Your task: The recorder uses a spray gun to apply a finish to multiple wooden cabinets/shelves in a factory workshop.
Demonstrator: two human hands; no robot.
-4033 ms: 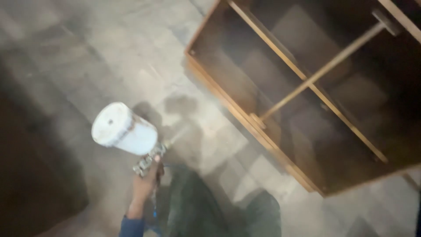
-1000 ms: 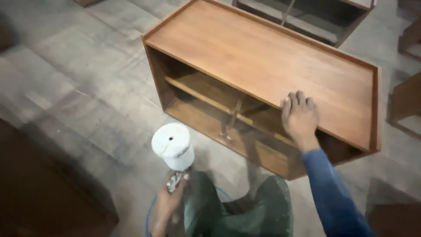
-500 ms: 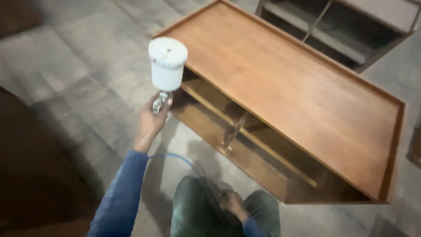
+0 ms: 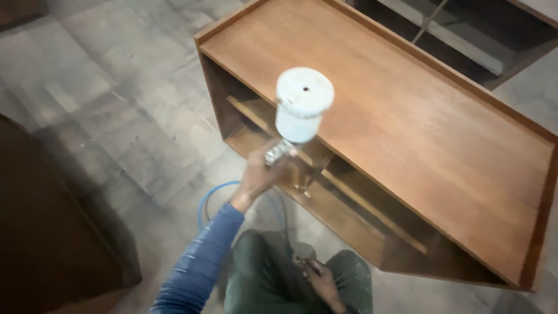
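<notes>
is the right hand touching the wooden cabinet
Apart. The head view shows the right hand low by the person's knees, with bare floor between it and the wooden cabinet. The left hand holds the spray gun.

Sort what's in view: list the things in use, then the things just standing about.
In use: spray gun with white cup, held in left hand; blue hose; wooden cabinet under the gun.

Standing about: second cabinet behind; dark furniture at left; right hand on lap.
</notes>
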